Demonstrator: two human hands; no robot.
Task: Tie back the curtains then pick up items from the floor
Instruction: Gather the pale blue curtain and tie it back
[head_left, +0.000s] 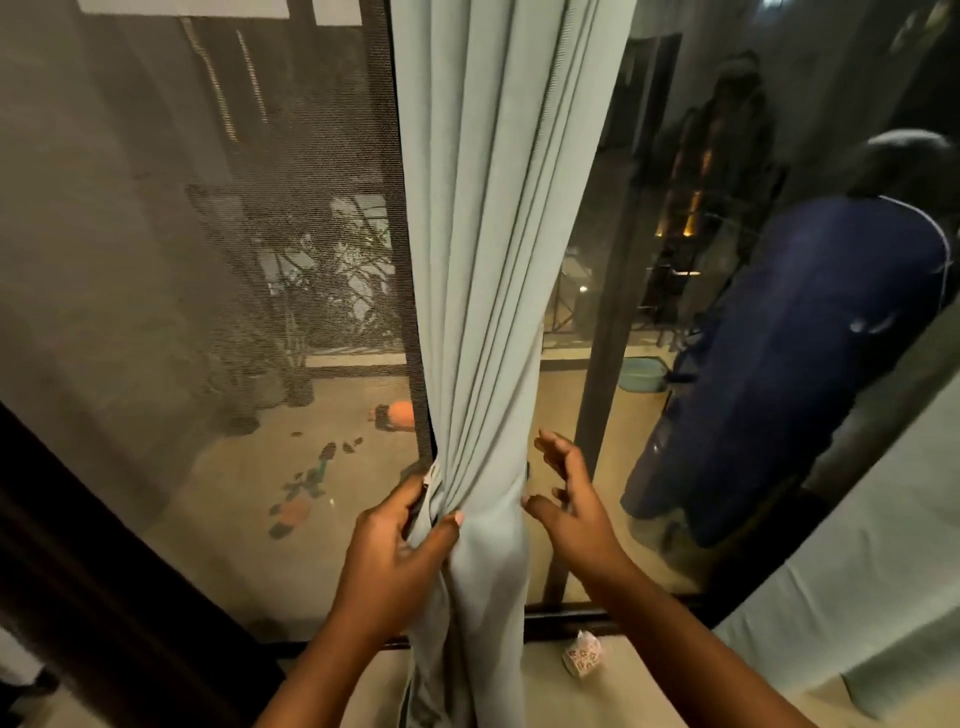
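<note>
A mesh screen (197, 234) is covering the window at nine o'clock. The left hand (400, 545) is pinching the gathered pale green curtain (493, 260), which is hanging at centre, between thumb and curled fingers. At three o'clock, the right hand (569, 499) is hovering just beside the curtain, fingers spread. A crumpled patterned wrapper (583, 653) is lying on the floor at five o'clock.

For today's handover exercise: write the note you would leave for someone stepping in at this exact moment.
Left hand grips the gathered curtain, fingers pinching its folds.
Right hand is open beside the curtain, holding nothing.
A small patterned item lies on the floor by the window track.
Done: curtain bunched together.
Left: no tie is visible, so fasten the curtain back, then pick up the floor item.
</note>
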